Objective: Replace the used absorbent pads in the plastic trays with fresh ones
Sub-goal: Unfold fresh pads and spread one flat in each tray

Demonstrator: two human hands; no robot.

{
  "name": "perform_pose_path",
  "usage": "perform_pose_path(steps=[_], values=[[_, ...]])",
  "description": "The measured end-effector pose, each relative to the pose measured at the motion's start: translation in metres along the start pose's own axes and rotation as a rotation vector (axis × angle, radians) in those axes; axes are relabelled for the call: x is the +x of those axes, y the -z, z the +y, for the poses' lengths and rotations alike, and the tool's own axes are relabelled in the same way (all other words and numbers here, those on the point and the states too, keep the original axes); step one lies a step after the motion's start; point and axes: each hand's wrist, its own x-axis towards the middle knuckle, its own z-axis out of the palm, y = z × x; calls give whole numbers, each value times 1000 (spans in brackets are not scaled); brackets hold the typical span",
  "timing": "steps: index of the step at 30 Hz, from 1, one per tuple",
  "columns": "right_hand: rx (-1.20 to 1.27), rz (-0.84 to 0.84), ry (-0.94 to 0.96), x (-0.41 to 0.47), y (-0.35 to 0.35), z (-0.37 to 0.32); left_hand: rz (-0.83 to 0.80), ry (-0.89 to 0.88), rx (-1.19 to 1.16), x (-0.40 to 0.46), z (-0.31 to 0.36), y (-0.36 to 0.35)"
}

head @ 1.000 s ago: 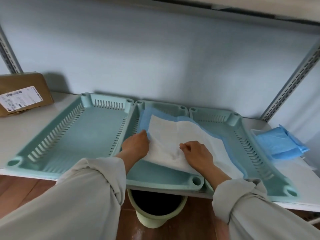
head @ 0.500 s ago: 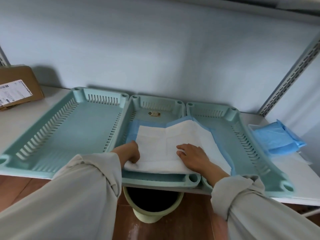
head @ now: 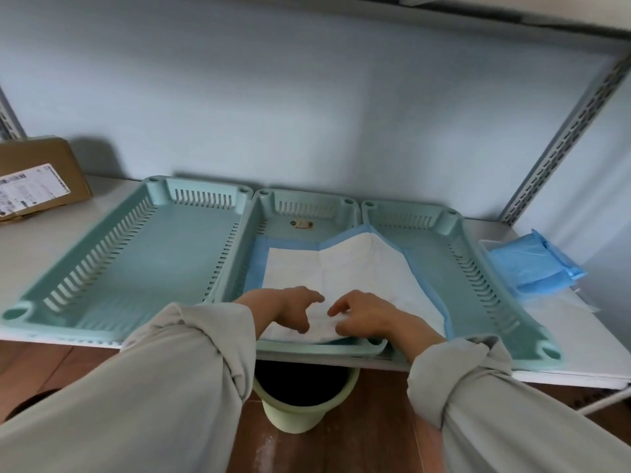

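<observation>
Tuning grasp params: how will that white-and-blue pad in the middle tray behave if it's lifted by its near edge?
Likely floppy: the pad already creases and drapes over the middle tray's right wall. Probably light for its size, since it bunches under the left hand and right hand. It may drag and fold rather than slide flat.

Three pale green plastic trays are set side by side on a white shelf (head: 61,230), and a white, blue-edged pad (head: 345,268) is laid in the middle tray (head: 307,208), its right edge riding up over the wall of the right tray (head: 478,278). The pad's near end is touched by the left hand (head: 290,308) and the right hand (head: 367,314) with fingers bent, though a firm pinch cannot be made out. The left tray (head: 136,261) is seen bare; a cardboard box (head: 37,179) is placed far left, folded blue pads (head: 532,264) far right, and a green bin (head: 300,401) below.
</observation>
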Motion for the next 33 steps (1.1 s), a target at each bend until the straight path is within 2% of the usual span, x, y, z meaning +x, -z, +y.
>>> perform_pose_path(steps=[3,11,13,15,19,22,24,26,30,33], values=[[-155,-23,-33,-3,-6,4,-17,-10,6,-2,14,-9],[-413,150,-6,0,-13,2,55,-14,-34,3,14,-18],[-386,246,12,-2,-8,-4,100,-29,-34,5,17,-19],[-284,377,34,-6,1,-9,210,-59,-20,4,21,-15],[-183,633,76,-13,19,-7,557,-93,3,1,25,13],[-278,618,22,-17,23,-4,654,-130,61,-6,28,33],[-301,566,-71,-19,20,2,664,-132,119,-10,28,42],[-272,584,-147,-21,20,10,638,-109,216,-15,26,48],[-219,733,-168,-31,31,14,578,16,334,-20,27,52],[-169,721,-175,-44,41,16,541,132,335,-20,27,52]])
